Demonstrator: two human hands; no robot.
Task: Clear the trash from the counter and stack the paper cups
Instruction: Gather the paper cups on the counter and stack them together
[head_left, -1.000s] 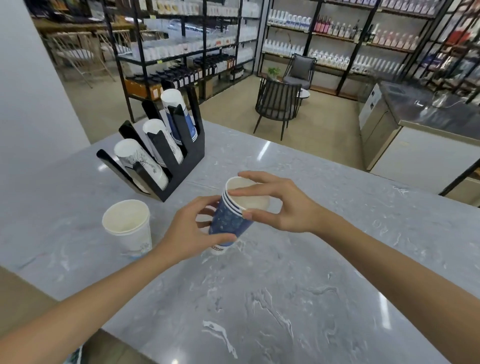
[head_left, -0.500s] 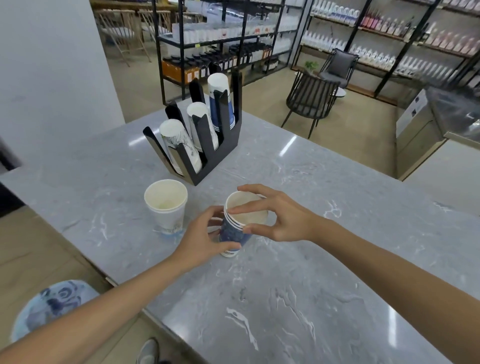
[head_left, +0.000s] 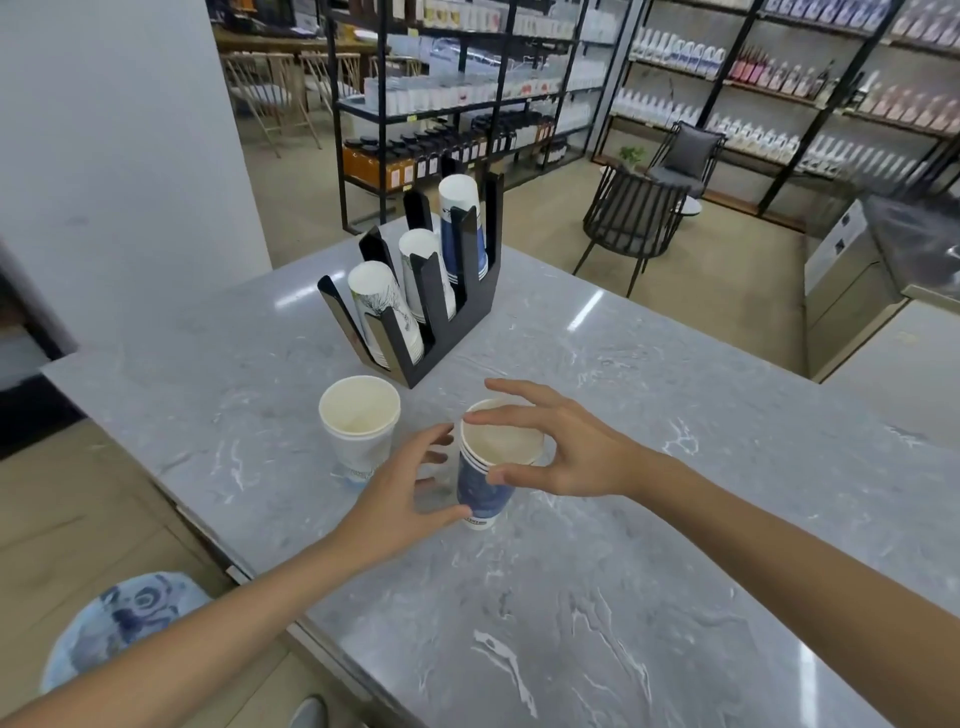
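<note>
Just in front of the cup holder (head_left: 415, 306), the right hand (head_left: 566, 452) pinches the blue cups (head_left: 483, 491) (a nested stack) at the rim. Left hand (head_left: 400, 499) cups their base, thumb touching; the white cup (head_left: 358, 431) stands nearer the holder.

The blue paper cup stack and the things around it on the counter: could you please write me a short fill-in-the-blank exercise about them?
1. The right hand pinches the rim of the ___ paper cup stack.
2. The white paper cup stands ___ on the marble counter.
3. The black cup holder has ___ stacks of cups in it.
4. The left hand is at the blue stack's ___ part.

Missing words: blue; upright; three; lower
</note>
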